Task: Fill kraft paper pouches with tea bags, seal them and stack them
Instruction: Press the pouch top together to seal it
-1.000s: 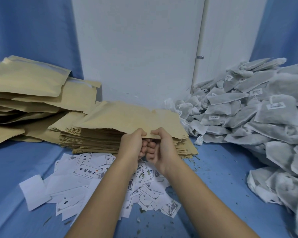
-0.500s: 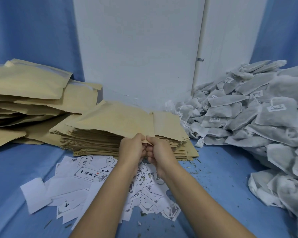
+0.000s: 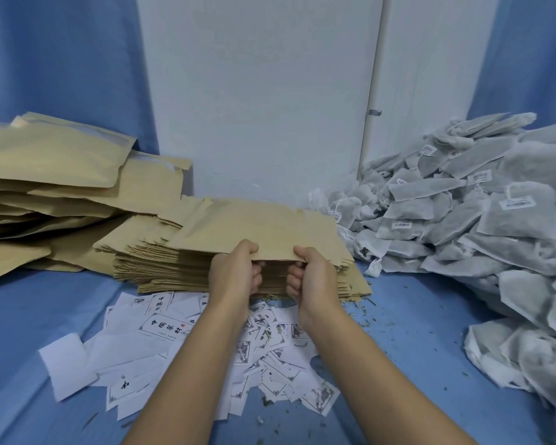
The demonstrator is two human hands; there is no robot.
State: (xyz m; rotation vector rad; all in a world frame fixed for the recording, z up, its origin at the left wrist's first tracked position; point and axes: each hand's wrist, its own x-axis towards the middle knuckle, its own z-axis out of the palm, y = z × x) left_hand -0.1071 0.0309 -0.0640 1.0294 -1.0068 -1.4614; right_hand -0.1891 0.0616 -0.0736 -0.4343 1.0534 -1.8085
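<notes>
Two hands (image 3: 235, 274) (image 3: 315, 277) pinch the top pouch (image 3: 254, 226) by its near edge.

The pouches (image 3: 254, 226) are matt kraft paper, tea bags (image 3: 523, 220) gauzy mesh, table cover (image 3: 45, 316) blue cloth.

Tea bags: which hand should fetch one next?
Right, probably. The left hand and right hand both pinch the near edge of the top pouch. The tea bags are heaped on the right, nearer the right hand; the left would have to cross over and can hold the pouch instead.
</notes>
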